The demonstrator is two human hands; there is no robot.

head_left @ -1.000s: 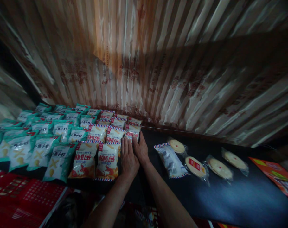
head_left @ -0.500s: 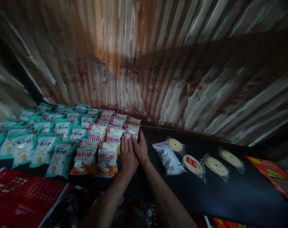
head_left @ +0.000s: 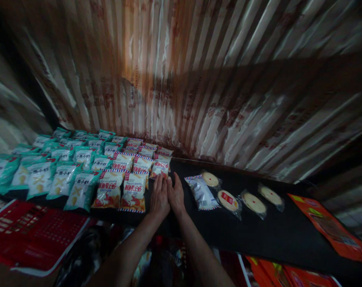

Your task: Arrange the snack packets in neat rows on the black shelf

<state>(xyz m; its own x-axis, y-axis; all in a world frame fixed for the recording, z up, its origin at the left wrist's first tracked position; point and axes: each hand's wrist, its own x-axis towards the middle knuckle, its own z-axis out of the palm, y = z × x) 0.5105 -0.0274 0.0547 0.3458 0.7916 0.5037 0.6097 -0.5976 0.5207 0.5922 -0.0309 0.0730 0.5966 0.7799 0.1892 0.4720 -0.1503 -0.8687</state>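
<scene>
My left hand (head_left: 159, 196) and my right hand (head_left: 176, 194) lie flat side by side on a black table (head_left: 258, 233), fingers stretched out and together, holding nothing. Just left of my left hand lie rows of red-and-white shrimp snack bags (head_left: 134, 191); my fingertips almost touch one such bag (head_left: 160, 168). Teal snack bags (head_left: 59, 179) fill the table further left. To the right of my right hand lies a clear blue-edged packet (head_left: 200, 193), then three round wrapped cakes (head_left: 228, 200).
A striped curtain-like wall (head_left: 181, 79) rises behind the table. A red basket (head_left: 28, 239) sits at lower left below the table edge. Orange packets (head_left: 327, 227) lie at the right end, with more (head_left: 276, 273) below the front edge.
Both hands slid back a little toward me, away from the far snack bag. The view has shifted, so everything sits slightly further left and smaller.
</scene>
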